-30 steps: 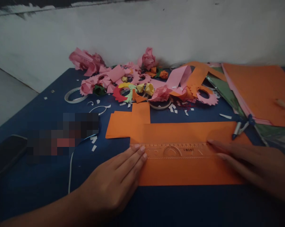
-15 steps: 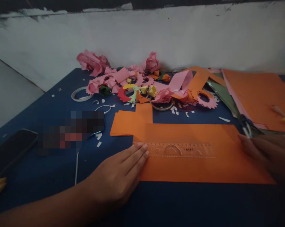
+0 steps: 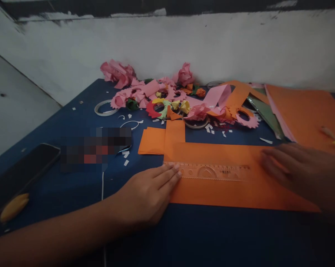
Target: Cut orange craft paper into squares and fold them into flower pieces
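A clear plastic ruler (image 3: 225, 172) with a protractor shape lies across a large orange paper sheet (image 3: 225, 194). My left hand (image 3: 148, 191) rests flat on the ruler's left end, fingers stretched out and pressing it to the sheet. Over the right part of the sheet, beyond the ruler's other end, is my right hand (image 3: 301, 172). Motion smears its fingers, so whether they hold anything cannot be made out. Smaller orange paper pieces (image 3: 153, 141) lie beside the sheet's upper left corner.
Pink crumpled paper (image 3: 117, 74), cut paper rings and tape rolls (image 3: 106, 108) crowd the back of the blue table. An orange and pink paper stack (image 3: 303, 111) lies at the right. On the left are a phone (image 3: 25, 174), a white cable (image 3: 102, 185) and a blurred-out patch.
My right hand has moved left over the orange sheet. Scissors visible beside it earlier no longer show. My left hand stays on the ruler; the whole view has shifted slightly.
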Available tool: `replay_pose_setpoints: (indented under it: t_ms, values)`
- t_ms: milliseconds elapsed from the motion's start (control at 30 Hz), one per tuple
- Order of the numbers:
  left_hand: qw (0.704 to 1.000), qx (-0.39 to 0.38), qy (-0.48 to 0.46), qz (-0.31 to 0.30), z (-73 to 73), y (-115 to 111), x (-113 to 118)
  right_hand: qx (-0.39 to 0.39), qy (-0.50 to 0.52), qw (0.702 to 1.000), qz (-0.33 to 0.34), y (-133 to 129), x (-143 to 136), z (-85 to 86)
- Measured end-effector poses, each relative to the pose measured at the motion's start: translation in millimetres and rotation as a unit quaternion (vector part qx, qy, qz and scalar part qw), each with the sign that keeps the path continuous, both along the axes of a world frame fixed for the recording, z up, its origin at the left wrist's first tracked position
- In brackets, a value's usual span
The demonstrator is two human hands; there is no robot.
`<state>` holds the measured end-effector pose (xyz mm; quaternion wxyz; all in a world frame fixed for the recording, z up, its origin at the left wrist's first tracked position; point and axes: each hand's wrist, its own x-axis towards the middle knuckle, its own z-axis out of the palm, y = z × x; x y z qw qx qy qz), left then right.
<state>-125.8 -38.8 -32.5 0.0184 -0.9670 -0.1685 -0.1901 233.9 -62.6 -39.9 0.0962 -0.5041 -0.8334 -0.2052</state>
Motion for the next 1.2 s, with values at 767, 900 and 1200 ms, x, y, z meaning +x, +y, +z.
replay_pose_setpoints:
  t_ms: [767, 900, 1200]
  values:
    - [0.999, 0.009, -0.029, 0.017, 0.5, -1.9, 8.0, -0.124, -0.035, 0.952, 0.279, 79.8, -178.7, 34.0]
    - [0.999, 0.012, -0.033, 0.019, 0.0, -2.0, 7.7, -0.114, -0.039, 0.954, 0.275, 77.4, -179.7, 38.3]
    - [0.999, 0.013, -0.038, 0.013, -0.3, -0.6, 7.1, -0.092, -0.073, 0.963, 0.241, 54.3, -171.8, 36.8]
